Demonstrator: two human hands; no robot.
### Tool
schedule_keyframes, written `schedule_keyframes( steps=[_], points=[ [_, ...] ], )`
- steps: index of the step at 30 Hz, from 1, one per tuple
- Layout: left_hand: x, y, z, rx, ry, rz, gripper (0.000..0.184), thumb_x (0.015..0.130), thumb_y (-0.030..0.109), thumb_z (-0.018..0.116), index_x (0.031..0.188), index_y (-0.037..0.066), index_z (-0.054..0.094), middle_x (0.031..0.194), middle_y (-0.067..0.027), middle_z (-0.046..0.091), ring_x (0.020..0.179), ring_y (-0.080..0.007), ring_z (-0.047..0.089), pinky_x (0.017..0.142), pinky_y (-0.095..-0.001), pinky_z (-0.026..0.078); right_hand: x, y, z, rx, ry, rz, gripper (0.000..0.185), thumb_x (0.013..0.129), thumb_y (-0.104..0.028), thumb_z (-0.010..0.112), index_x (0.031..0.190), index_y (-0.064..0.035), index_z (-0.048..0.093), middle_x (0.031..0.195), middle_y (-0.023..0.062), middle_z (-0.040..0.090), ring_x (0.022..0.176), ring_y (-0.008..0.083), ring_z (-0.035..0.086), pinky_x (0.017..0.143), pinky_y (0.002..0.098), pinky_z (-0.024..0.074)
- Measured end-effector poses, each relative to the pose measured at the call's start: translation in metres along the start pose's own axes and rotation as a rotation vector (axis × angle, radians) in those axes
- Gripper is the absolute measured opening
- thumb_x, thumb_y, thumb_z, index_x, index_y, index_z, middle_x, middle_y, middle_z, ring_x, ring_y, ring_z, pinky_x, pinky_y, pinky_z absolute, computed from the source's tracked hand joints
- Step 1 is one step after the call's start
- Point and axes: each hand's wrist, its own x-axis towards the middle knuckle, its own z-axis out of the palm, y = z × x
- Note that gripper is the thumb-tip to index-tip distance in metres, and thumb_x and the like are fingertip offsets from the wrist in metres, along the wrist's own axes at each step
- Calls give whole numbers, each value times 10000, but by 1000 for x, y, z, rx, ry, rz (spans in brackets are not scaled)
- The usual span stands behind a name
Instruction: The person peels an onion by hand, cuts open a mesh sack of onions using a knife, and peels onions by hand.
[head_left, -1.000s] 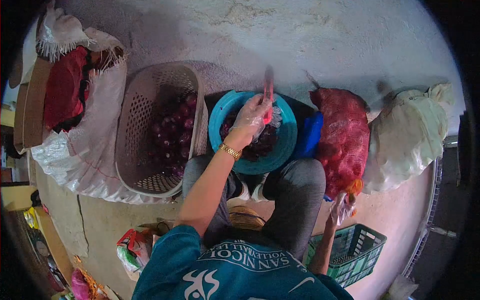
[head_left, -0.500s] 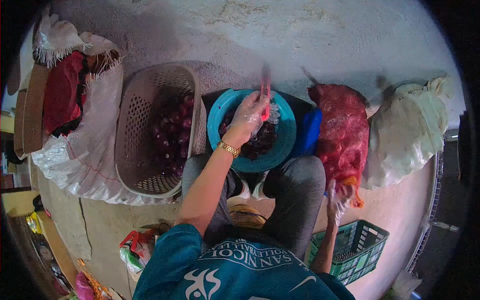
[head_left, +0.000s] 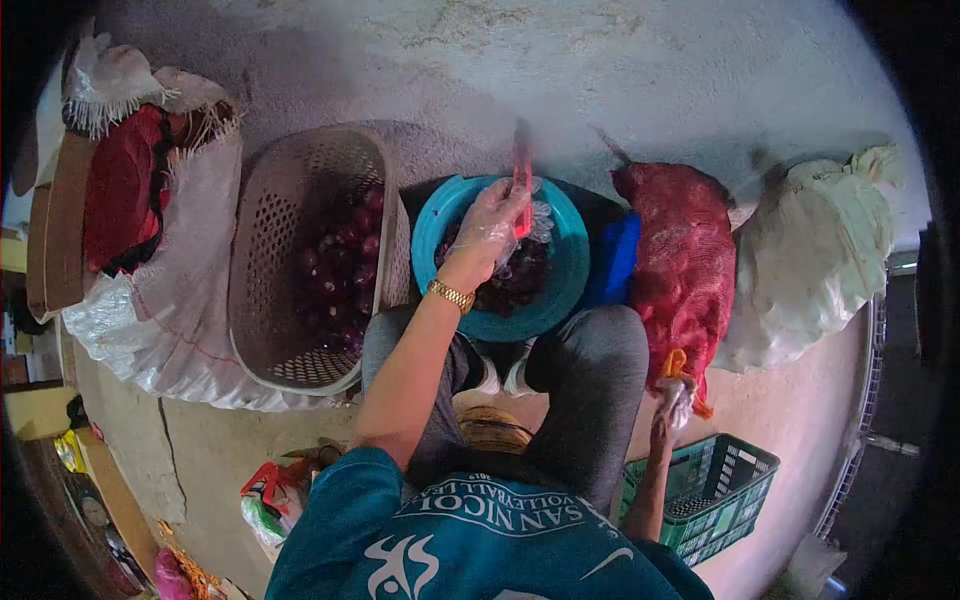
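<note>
My left hand [head_left: 490, 226], in a clear plastic glove with a gold watch at the wrist, is closed around a red-handled knife [head_left: 522, 190]. The dark blade points away from me toward the wall. Beneath that hand is a teal basin [head_left: 426, 240] with dark purple onion skins [head_left: 512, 290] and some clear plastic in it. At the near end of a red mesh sack [head_left: 682, 260], full of round bulbs, my gloved right hand [head_left: 675, 402] is closed on the sack's orange-trimmed mouth [head_left: 675, 365]. The fingertips are partly hidden.
Left of the basin stands a perforated basket [head_left: 265, 260] of red onions [head_left: 345, 250]. Farther left is a white woven sack [head_left: 170, 330]. A blue object [head_left: 615, 260] sits beside the basin. Right are a whitish sack [head_left: 810, 260] and a green crate [head_left: 735, 510]. The wall [head_left: 620, 80] rises behind.
My right hand has closed on the sack's mouth and moved slightly toward me; the orange trim now shows above the fingers. My left hand still holds the knife over the basin.
</note>
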Motion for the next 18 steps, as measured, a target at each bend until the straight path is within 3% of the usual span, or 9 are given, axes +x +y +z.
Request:
schedule_keyframes(
  steps=[1,4,6,8,9,12,16,17,18],
  points=[
    [1,-1,-1,-7,-18,2,269,938,268,548,1089,48,582,825,34,533,744,-62,500,704,-235,440,7,49,20,116,235,-15,388,991,-367,321,1031,-50,541,912,89,579,829,162,559,706,297,440],
    [1,-3,-1,-4,5,5,284,937,269,549,1113,49,582,826,35,533,743,-62,499,708,-232,437,5,54,19,486,188,314,375,981,-350,356,1011,-38,562,868,97,567,768,215,566,698,339,445],
    [1,-3,-2,12,1,10,293,939,270,545,1127,48,581,823,34,531,741,-62,497,708,-230,434,9,60,15,396,129,362,335,960,-319,395,1037,-49,577,917,143,585,755,306,576,738,407,448],
    [0,-3,-2,28,-5,15,302,941,270,541,1141,47,580,821,33,529,739,-62,495,707,-228,432,20,93,11,-557,-202,-367,329,945,-320,412,1033,-70,608,891,162,619,747,350,584,770,434,452],
    [1,-4,-3,33,0,1,306,942,271,537,1145,46,581,819,31,526,739,-63,493,709,-227,432,13,17,5,-620,-132,-19,331,936,-320,410,892,-73,627,806,167,628,732,377,573,776,441,446],
    [3,-2,-5,50,1,-9,314,945,271,531,1156,43,580,816,29,523,740,-64,491,711,-228,433,25,34,9,-506,-73,-351,330,946,-326,409,881,-62,595,735,184,582,717,374,560,617,491,418],
    [1,0,-2,40,-20,-3,321,943,269,535,1166,42,576,816,27,523,744,-68,493,715,-227,433,58,141,54,-446,-187,-155,316,897,-319,493,871,-19,587,729,177,589,788,359,574,672,448,438],
    [1,-1,-2,39,-20,-2,321,943,269,535,1166,42,576,816,27,523,744,-68,493,715,-227,433,39,63,28,-169,-126,-76,289,836,-282,582,940,-13,602,760,150,606,777,297,592,684,375,471],
    [1,-1,-3,9,-9,-3,318,942,268,537,1161,41,576,817,27,524,746,-69,494,714,-228,433,42,72,26,-170,-127,-80,289,836,-282,582,940,-13,602,760,150,606,777,297,592,684,375,471]
  ],
)
